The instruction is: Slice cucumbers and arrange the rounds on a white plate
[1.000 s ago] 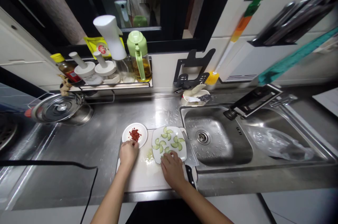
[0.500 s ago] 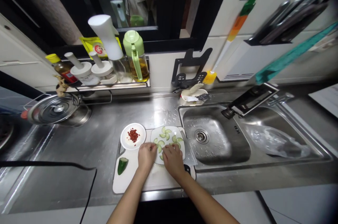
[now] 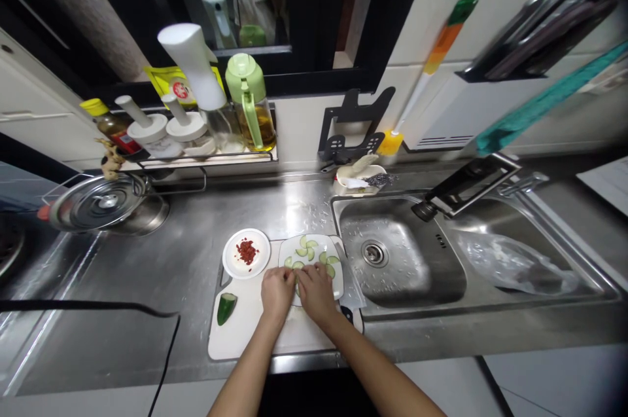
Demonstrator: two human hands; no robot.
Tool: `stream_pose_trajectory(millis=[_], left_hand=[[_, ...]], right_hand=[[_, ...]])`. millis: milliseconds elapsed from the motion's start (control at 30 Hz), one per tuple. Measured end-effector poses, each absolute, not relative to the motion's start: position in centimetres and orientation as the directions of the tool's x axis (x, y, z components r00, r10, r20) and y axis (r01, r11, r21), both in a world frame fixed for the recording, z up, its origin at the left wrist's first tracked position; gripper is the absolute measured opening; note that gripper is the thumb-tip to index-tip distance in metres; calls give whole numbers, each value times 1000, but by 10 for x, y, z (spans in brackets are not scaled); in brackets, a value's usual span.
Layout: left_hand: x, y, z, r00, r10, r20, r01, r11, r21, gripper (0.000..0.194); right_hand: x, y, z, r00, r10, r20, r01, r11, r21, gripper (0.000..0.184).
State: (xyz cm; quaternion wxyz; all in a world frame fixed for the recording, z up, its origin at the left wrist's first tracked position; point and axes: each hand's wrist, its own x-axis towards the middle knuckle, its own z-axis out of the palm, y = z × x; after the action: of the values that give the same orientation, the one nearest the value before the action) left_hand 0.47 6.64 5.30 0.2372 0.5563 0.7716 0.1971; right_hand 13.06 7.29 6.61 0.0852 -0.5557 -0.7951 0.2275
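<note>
Pale-green slices lie fanned on the lower-centre plate; red bits seem largely unplaced. Left hand and right hand hide their fingertips; grip unclear.

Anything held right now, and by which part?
Can't tell: the left hand and right hand are close together over the square plate, hiding whatever they may grip.

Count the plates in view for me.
2. The round white plate with red bits is at the upper-left corner of the cutting board; the squarish white plate with green slices is right of it. No others show.
</note>
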Motion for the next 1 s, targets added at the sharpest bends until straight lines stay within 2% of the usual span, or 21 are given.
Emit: stream_pose_trajectory(millis=[400, 767, 1000], left_hand=[[5, 66, 51, -287, 952, -104, 773, 295, 561, 22], [3, 61, 49, -278, 959, -50, 789, 258, 558, 19], [3, 62, 47, -271, 960, -64, 806, 263, 531, 21]], right_hand=[[128, 75, 59, -378, 919, -112, 857, 301, -418, 29], [126, 76, 55, -380, 919, -106, 849, 301, -433, 27], [127, 76, 55, -382, 919, -100, 854, 309, -418, 26]])
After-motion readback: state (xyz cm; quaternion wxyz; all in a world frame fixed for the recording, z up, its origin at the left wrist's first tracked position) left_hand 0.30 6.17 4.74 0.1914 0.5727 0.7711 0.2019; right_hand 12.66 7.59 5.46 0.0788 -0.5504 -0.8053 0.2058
